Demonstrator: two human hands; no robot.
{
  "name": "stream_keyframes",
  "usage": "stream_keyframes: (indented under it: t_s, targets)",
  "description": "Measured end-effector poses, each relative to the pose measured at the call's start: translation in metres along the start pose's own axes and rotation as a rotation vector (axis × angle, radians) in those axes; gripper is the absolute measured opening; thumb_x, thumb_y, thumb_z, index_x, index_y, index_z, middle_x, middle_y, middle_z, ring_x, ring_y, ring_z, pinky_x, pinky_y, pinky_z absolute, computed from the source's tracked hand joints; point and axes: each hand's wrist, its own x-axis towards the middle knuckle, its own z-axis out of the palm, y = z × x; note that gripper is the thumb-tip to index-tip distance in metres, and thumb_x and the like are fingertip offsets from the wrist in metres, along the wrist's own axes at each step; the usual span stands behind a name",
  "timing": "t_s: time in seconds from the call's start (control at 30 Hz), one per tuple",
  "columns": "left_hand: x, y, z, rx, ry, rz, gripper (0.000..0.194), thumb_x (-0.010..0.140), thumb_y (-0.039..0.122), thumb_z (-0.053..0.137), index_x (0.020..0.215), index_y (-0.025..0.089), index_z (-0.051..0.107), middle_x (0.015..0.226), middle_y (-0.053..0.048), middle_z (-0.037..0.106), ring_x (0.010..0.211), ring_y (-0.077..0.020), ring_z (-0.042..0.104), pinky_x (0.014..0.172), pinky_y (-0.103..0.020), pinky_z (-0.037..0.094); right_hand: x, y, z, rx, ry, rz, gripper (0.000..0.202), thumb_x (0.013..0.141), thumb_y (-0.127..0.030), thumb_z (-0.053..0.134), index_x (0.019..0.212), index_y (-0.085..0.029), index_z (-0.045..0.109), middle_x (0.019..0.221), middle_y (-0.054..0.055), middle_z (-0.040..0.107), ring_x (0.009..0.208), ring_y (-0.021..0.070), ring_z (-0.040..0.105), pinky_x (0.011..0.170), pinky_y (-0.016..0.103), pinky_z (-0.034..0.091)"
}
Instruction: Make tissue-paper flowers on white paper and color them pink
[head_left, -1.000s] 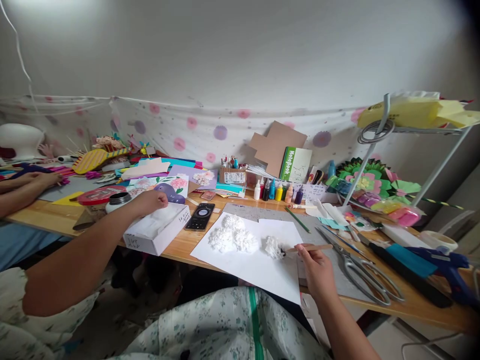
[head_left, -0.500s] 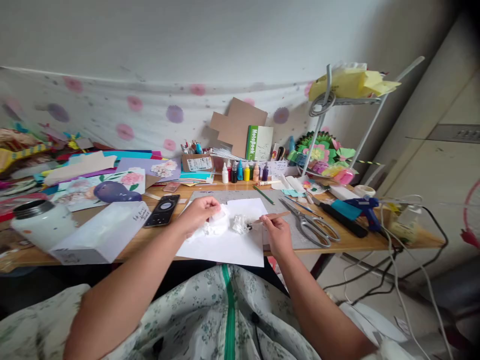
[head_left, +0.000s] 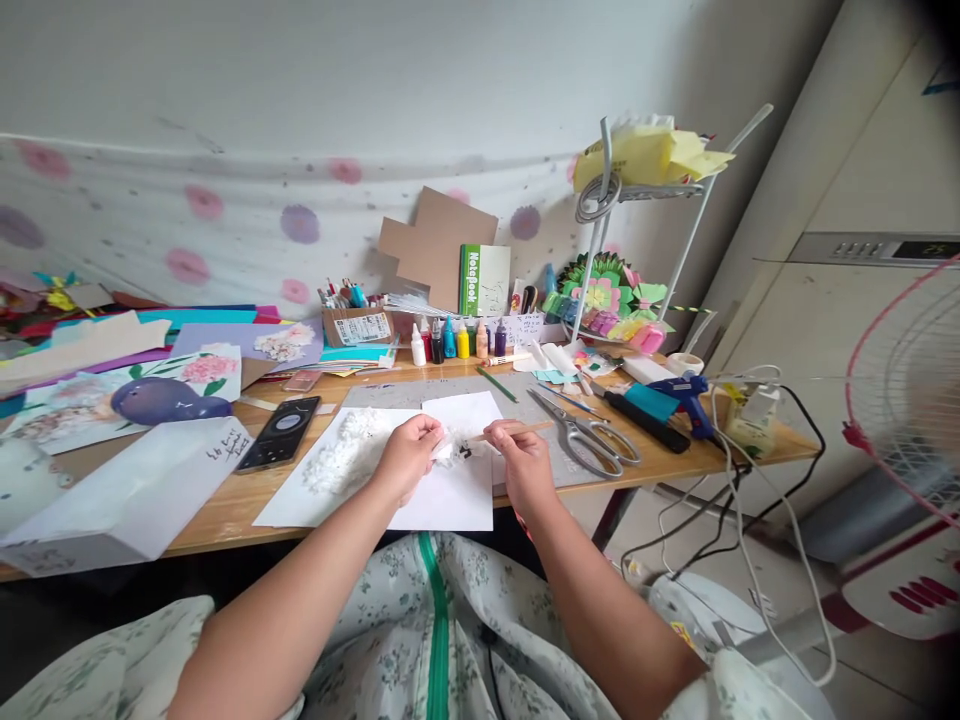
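My left hand (head_left: 409, 462) pinches a small white piece, perhaps paper or tissue, beside a small white fluffy clump (head_left: 454, 455) with dark bits on it. Between the fingers of my right hand (head_left: 525, 468) is a flat wooden craft stick (head_left: 536, 427), its tip pointing left at that clump. Both hands are close together over white paper sheets (head_left: 450, 505). A larger heap of white shredded fluff (head_left: 337, 455) lies on the paper to the left of my left hand, which partly covers its right edge.
Large scissors (head_left: 585, 435), a black-handled knife (head_left: 645, 420) and a blue glue gun (head_left: 690, 395) lie to the right. A phone (head_left: 279, 435) and a folded white paper box (head_left: 142, 480) are on the left. Several paint bottles (head_left: 450, 340) stand behind the paper. Cables hang off the table's right end.
My view has turned to the right. My left hand has moved from over the larger heap to the small clump, nearer my right hand, uncovering the heap. The craft stick stays in my right hand.
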Motion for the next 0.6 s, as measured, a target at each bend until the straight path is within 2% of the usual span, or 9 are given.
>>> stream_keyframes:
  t_s: [0.17,0.27,0.4,0.5,0.6]
  targets:
    - [-0.004,-0.004,0.000,0.102,0.072,0.073,0.022,0.072,0.042,0.057,0.070,0.021,0.052,0.057,0.004,0.047,0.047,-0.0105,0.039,0.044,-0.023,0.028,-0.005,-0.002,0.008,0.164,0.044,0.135,0.028,0.068,-0.044,0.073,0.073,-0.017,0.068,0.079,0.006,0.070,0.074,0.0183,0.063,0.077,0.035,0.051]
    - [-0.008,-0.005,-0.002,0.125,0.093,0.108,0.022,0.074,0.043,0.057,0.068,0.022,0.052,0.054,0.005,0.047,0.049,-0.0124,0.041,0.047,-0.024,0.030,-0.008,-0.006,0.015,0.224,0.026,0.181,0.027,0.067,-0.041,0.076,0.076,-0.016,0.071,0.080,0.006,0.071,0.078,0.0183,0.064,0.078,0.033,0.050]
    - [-0.016,-0.002,-0.003,0.089,0.074,0.121,0.025,0.074,0.044,0.058,0.066,0.021,0.054,0.052,0.005,0.046,0.049,-0.0123,0.040,0.048,-0.024,0.030,-0.009,-0.010,0.023,0.283,-0.055,0.254,0.024,0.069,-0.039,0.076,0.082,-0.019,0.073,0.087,0.005,0.071,0.084,0.0181,0.065,0.077,0.030,0.049]
    - [-0.021,0.000,-0.004,0.037,0.047,0.108,0.029,0.072,0.046,0.061,0.064,0.020,0.054,0.051,0.006,0.043,0.048,-0.0109,0.038,0.046,-0.023,0.029,-0.007,-0.010,0.027,0.335,-0.111,0.323,0.026,0.067,-0.039,0.077,0.085,-0.020,0.074,0.085,0.004,0.071,0.078,0.0157,0.064,0.071,0.027,0.050]
    - [-0.023,0.000,-0.007,-0.015,0.029,0.077,0.030,0.071,0.047,0.063,0.064,0.019,0.054,0.051,0.006,0.041,0.047,-0.0094,0.036,0.045,-0.022,0.028,-0.004,-0.010,0.028,0.342,-0.112,0.361,0.028,0.066,-0.040,0.078,0.084,-0.019,0.074,0.074,0.002,0.070,0.067,0.0132,0.062,0.065,0.025,0.050]
